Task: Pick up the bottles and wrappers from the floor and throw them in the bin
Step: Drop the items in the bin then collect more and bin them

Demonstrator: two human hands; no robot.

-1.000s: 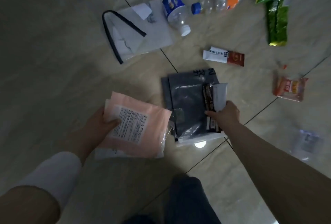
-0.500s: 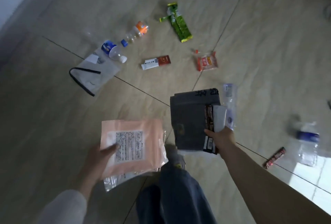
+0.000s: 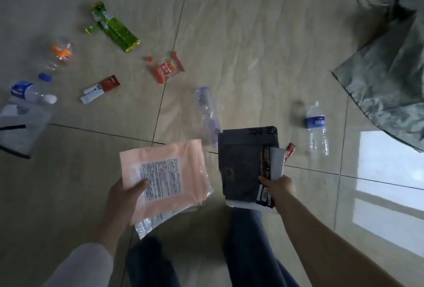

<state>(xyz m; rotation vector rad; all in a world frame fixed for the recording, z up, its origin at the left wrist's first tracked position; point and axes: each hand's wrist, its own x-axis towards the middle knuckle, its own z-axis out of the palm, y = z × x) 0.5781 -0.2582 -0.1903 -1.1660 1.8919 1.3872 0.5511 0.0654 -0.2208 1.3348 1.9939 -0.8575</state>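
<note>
The left hand point(image 3: 125, 197) grips a pink packet point(image 3: 164, 177). The right hand point(image 3: 278, 189) grips a grey bag point(image 3: 241, 162), near a water bottle point(image 3: 316, 129) on the floor.

Tiled floor point(image 3: 252, 34), green patterned cloth point(image 3: 390, 84) at right

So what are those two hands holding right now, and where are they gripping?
The left hand pinches a pink plastic packet by its lower left edge. The right hand grips a dark grey mailer bag with smaller wrappers at their lower right.

Bare floor point(image 3: 263, 45) btwn wrappers, bottles.
</note>
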